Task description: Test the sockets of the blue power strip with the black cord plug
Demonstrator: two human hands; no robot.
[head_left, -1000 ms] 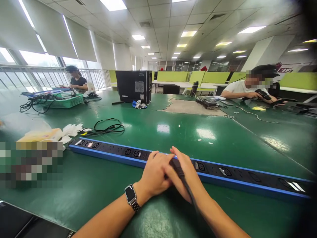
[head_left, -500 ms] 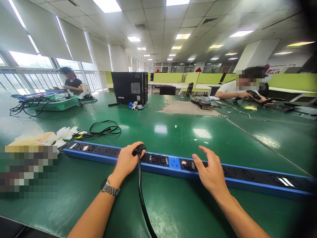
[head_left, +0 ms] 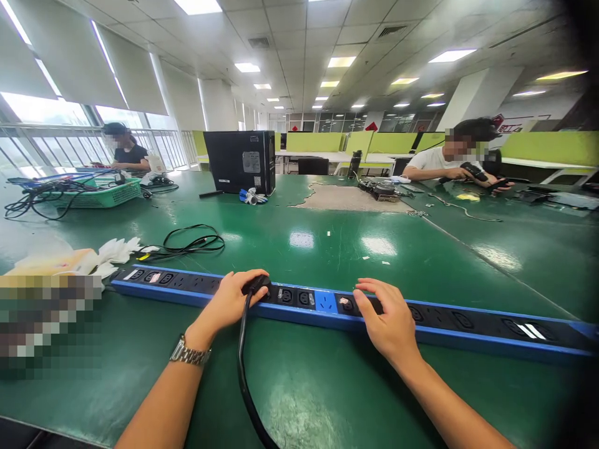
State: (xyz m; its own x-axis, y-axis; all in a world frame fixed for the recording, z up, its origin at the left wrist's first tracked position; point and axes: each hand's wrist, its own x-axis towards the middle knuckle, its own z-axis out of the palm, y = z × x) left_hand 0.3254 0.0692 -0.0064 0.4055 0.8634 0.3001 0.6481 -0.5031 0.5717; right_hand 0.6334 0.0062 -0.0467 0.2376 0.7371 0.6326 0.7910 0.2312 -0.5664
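Note:
A long blue and black power strip lies across the green table, with rows of sockets along its top. My left hand, with a metal watch at the wrist, is closed around a black plug at the strip's left-middle part. From that plug a thick black cable curves down to the bottom edge. Whether the plug's pins sit in a socket is hidden. My right hand is over the strip, right of the blue socket section, its thumb and fingers apart with nothing between them.
A coiled black cord lies behind the strip's left end, near a white and yellow bundle. Farther back are a green basket of cables, a black computer case and blue-white gloves. Two people sit at the far sides.
My left hand has tipped the plug lower, and its cable now bends more to the left. The right hand's fingers have come down closer to the strip. The view has shifted slightly.

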